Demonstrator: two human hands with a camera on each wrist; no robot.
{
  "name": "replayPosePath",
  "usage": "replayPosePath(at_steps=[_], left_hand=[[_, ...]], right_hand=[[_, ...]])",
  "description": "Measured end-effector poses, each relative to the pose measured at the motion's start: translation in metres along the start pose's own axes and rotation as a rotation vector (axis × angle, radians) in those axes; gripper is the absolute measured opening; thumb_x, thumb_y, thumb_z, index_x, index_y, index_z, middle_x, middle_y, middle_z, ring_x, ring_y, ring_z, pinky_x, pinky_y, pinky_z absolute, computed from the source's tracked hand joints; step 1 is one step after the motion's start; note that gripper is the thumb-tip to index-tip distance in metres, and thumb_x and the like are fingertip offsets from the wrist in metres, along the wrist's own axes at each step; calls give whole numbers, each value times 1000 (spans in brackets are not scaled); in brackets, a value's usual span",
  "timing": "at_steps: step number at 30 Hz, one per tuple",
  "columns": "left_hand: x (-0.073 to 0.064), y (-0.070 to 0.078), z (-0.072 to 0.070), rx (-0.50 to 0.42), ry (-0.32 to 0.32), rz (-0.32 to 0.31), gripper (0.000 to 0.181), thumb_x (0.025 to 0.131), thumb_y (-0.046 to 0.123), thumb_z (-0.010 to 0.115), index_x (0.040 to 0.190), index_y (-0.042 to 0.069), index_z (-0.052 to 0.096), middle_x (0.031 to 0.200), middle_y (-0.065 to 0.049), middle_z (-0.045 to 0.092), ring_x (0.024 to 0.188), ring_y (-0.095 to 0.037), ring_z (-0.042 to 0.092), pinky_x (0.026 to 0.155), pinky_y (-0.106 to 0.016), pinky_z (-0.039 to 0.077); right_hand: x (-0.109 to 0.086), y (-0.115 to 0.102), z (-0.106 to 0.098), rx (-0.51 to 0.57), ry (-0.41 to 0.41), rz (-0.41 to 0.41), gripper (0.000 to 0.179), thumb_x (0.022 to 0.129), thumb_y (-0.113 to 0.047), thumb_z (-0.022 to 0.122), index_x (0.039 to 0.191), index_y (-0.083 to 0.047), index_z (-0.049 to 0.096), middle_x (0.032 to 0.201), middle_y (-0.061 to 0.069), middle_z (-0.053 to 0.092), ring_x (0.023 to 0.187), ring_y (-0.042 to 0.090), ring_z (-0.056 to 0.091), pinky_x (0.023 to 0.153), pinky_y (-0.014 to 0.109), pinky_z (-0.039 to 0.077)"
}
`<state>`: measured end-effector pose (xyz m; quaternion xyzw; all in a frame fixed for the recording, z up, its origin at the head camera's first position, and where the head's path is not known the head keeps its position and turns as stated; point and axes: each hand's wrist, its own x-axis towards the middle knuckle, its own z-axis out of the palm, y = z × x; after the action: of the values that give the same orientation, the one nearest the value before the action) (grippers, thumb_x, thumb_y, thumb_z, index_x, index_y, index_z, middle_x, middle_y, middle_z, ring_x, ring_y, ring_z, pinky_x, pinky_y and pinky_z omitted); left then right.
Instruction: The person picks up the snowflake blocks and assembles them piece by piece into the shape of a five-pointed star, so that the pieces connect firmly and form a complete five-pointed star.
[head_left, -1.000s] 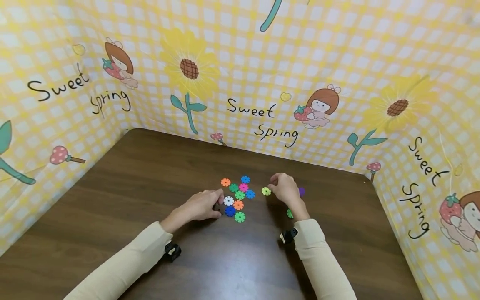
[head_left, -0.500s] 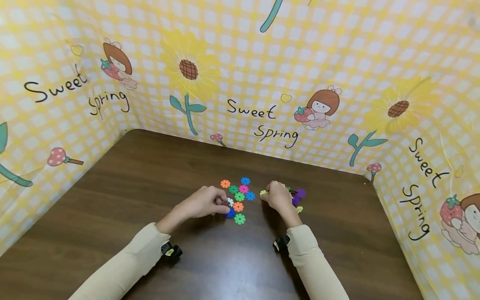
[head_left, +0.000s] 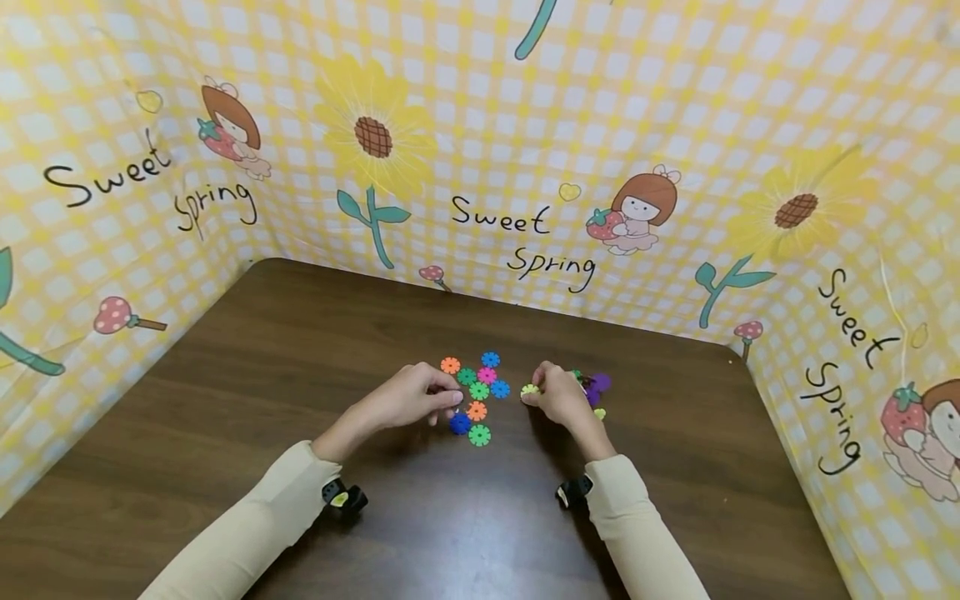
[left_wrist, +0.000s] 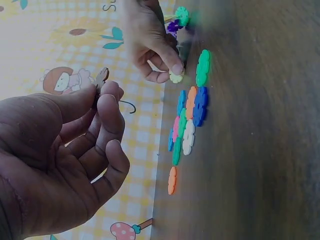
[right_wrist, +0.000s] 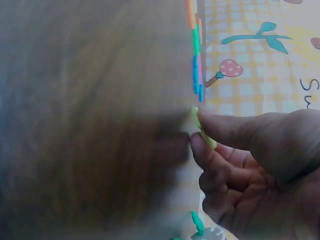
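My left hand (head_left: 416, 398) pinches a dark brown snowflake disc (left_wrist: 101, 79) between thumb and fingertips, raised beside the group of flat discs. In the head view, that hand covers the white disc (left_wrist: 188, 137), which shows in the left wrist view. To the right of the group, my right hand (head_left: 558, 394) pinches a yellow-green snowflake disc (right_wrist: 210, 142) by its edge. Orange (head_left: 477, 411), dark blue (head_left: 461, 424), green (head_left: 479, 435) and pink (head_left: 487, 376) discs lie close together between the hands.
A cluster of joined-looking purple (head_left: 601, 382), green and yellow pieces lies just beyond my right hand, partly covered by it. The brown wooden table (head_left: 337, 325) ends at a yellow checked cloth (head_left: 487, 150) hung on the back and both sides.
My left hand has lifted the brown disc from the table and moved right, over the white disc. My right hand has shifted slightly left and down around the yellow-green disc, uncovering more of the purple cluster.
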<state>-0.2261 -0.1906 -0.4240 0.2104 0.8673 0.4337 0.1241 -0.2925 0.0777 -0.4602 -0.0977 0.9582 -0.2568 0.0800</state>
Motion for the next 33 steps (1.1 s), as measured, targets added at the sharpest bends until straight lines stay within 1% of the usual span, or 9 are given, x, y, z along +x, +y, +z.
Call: replayPosePath(at_steps=[4,8,10,15,19,24,27,30,33], left_hand=[[1,0,-2,-37,-7,6,20,102,18,59,97,7,75,76,-3,69,66,-38,65,61,-29,51],[2,2,-3,-72,-26,10,22,103,19,58,98,5,74,79,-9,70,68,-44,64,58,-28,50],[3,4,-3,-86,-33,11,23,103,18,58,99,3,74,80,-13,70,69,-45,64,58,-32,51],[5,6,-2,-114,-39,7,21,103,16,58,99,3,74,79,-13,70,64,-38,64,63,-49,55],[7,9,2,-143,-57,25,22,104,14,56,101,2,75,81,-16,71,61,-31,63,66,-54,56],[9,13,4,-162,-50,41,23,104,13,55,100,0,73,81,-20,69,59,-28,62,62,-49,56],[9,15,4,-167,-55,45,24,104,13,55,97,-2,72,80,-21,68,56,-21,61,57,-39,55],[10,17,5,-177,-63,43,25,105,13,54,96,-2,71,80,-22,67,55,-16,59,54,-32,52],[11,20,5,-197,-78,36,25,105,13,54,98,-5,70,78,-18,68,56,-21,59,57,-38,55]], right_hand=[[-4,-1,-5,111,23,-93,12,92,-16,75,97,-8,67,87,2,68,80,18,61,70,33,51],[-11,-2,-9,215,81,-190,10,93,-18,74,96,-8,72,85,0,68,78,15,61,69,31,51],[-14,-3,-11,249,96,-230,11,94,-19,73,94,-9,71,82,0,67,73,14,59,65,29,49],[-26,-10,-15,311,65,-280,16,98,-25,66,92,-10,67,77,8,67,65,13,52,58,26,41],[-35,-18,-20,338,57,-312,19,100,-29,64,91,-13,66,75,12,68,62,14,52,55,26,38],[-41,-23,-24,373,31,-472,15,101,-23,62,93,-14,71,80,10,71,67,21,59,57,27,45],[-41,-23,-24,372,16,-572,13,101,-20,62,96,-15,73,84,7,72,68,23,61,58,28,49],[-40,-23,-24,357,21,-631,12,100,-19,62,98,-17,74,85,1,72,65,19,58,56,27,48],[-40,-23,-23,345,35,-674,11,100,-17,63,98,-18,74,84,-3,71,62,12,53,54,26,45]])
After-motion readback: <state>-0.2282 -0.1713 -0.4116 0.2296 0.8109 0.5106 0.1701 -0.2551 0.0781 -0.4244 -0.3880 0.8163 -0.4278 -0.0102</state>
